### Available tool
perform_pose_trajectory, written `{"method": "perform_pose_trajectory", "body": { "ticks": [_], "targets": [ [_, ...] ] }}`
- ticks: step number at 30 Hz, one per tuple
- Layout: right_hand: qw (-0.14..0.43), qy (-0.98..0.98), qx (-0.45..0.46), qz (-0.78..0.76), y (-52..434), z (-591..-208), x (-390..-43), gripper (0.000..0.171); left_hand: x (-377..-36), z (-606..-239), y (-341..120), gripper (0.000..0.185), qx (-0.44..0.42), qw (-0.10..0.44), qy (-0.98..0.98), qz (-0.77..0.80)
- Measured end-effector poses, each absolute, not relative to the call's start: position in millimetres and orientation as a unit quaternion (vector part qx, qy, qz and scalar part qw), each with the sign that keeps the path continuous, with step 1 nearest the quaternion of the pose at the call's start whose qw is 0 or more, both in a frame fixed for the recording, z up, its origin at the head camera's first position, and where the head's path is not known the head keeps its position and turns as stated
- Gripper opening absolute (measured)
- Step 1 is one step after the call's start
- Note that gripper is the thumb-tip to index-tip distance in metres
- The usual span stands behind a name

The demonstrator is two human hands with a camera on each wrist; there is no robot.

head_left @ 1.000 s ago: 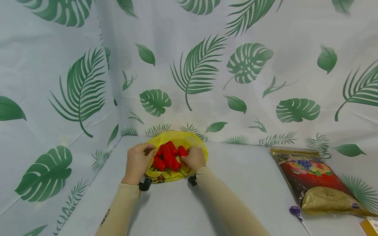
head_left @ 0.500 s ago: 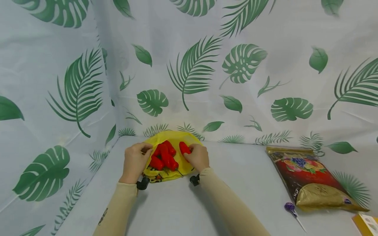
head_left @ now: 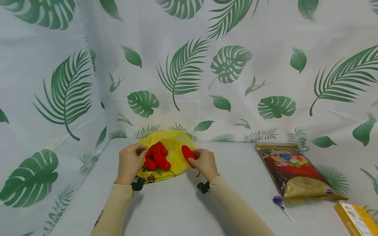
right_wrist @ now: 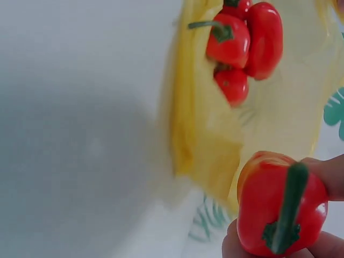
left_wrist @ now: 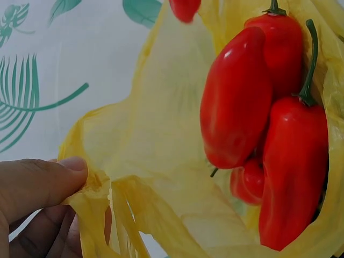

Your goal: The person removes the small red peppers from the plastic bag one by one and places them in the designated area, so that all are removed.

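A yellow plastic bag (head_left: 172,144) lies open at the back of the table with several red peppers (head_left: 156,157) in it. My left hand (head_left: 130,162) pinches the bag's left edge (left_wrist: 91,188) between thumb and fingers. In the left wrist view the peppers (left_wrist: 258,118) lie close together inside the bag. My right hand (head_left: 204,163) holds one red pepper (head_left: 187,155) just right of the bag, above its edge. The right wrist view shows this pepper (right_wrist: 279,217) stem-end on between my fingertips, with the bag (right_wrist: 204,134) and other peppers (right_wrist: 244,45) beyond.
A red and gold snack bag (head_left: 295,172) lies flat at the right. A purple lollipop (head_left: 279,202) sits in front of it, and a yellow box (head_left: 354,218) at the lower right corner. Leaf-print cloth (head_left: 189,65) walls the back and left.
My right hand has lifted one pepper out of the pile and drawn it rightward, clear of the others. The left hand kept its hold on the bag's edge.
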State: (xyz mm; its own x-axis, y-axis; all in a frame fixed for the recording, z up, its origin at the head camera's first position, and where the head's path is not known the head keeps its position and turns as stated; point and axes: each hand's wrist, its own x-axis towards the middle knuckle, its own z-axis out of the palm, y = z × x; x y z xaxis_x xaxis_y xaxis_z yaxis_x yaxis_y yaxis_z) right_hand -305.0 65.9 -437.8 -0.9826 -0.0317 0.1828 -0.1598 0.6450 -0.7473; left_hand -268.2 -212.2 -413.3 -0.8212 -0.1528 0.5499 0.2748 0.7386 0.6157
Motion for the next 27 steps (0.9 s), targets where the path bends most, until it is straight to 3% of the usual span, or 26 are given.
{"method": "perform_pose_trajectory", "body": {
  "ticks": [14,27],
  "targets": [
    [0.095,-0.924,0.026,0.370,154,-446,-272,0.038,-266,-412,-212,0.007,-0.046,0.307,-0.881,-0.357],
    [0.079,-0.941,-0.010,0.329,202,-458,-257,0.040,-263,-408,-206,0.006,-0.051,0.310,-0.882,-0.351]
  ]
}}
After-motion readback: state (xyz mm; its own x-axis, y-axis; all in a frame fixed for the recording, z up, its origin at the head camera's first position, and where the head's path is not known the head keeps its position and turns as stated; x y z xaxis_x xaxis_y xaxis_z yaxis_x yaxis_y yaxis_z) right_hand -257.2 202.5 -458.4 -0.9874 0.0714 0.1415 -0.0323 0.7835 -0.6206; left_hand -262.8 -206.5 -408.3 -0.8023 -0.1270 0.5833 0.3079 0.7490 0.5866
